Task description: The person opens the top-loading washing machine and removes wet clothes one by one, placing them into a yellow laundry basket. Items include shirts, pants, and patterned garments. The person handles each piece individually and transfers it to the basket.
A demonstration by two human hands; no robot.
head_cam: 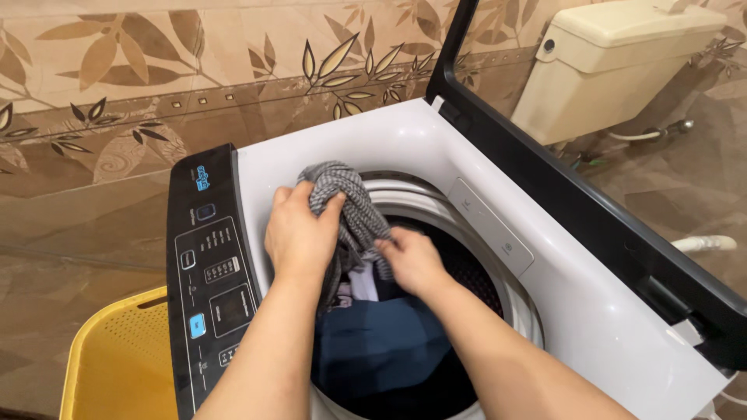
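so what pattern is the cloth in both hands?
Grey-and-white fine check, on the cloth; head view shows it.

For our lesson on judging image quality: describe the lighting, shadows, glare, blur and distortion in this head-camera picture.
Head view: warm, even indoor light; sharp focus on the left hand, right hand and grey cloth; the drum falls into deep shadow around the blue laundry; soft glare on the white washer top; the lid leans strongly, hinting wide-angle distortion.
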